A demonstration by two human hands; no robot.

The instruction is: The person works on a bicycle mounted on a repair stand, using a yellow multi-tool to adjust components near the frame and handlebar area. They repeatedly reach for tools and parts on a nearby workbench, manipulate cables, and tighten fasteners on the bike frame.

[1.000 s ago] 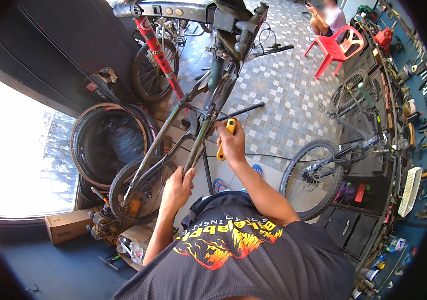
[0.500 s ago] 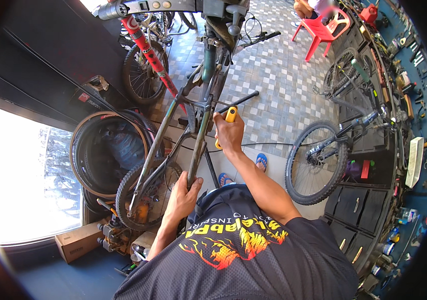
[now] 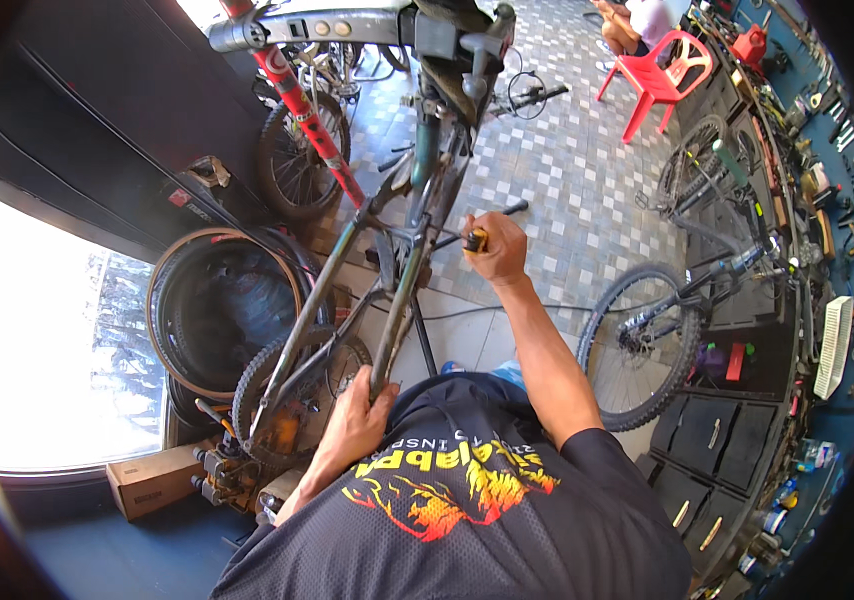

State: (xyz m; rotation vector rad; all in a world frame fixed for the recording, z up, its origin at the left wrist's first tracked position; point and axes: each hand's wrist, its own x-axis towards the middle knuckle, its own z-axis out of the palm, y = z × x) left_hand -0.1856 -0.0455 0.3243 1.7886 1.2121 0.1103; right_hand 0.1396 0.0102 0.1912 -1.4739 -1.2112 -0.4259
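Note:
A worn dark bike frame (image 3: 399, 300) with green patches hangs from a work stand clamp (image 3: 347, 28) in front of me. My left hand (image 3: 355, 415) is closed around the near end of its right-hand stay. My right hand (image 3: 498, 250) is closed in a fist on a yellow folding hex key set (image 3: 477, 240), whose thin shaft points left to the frame near the stay bridge. Whether the shaft's tip sits in a bolt is too small to tell. Most of the tool's body is hidden by my fingers.
Bike tyres and wheels (image 3: 160, 310) lie stacked at left, beside a cardboard box (image 3: 152, 482). A red bike (image 3: 297, 100) stands behind the frame. Right are another bike's wheel (image 3: 637, 345), black cabinets (image 3: 704, 430) and wall tools. A person (image 3: 637, 25) sits near a red chair (image 3: 652, 85).
My right hand has moved right and slightly up relative to the frame, turning the tool so its handle now points at me. My left hand keeps its hold; the view has shifted slightly.

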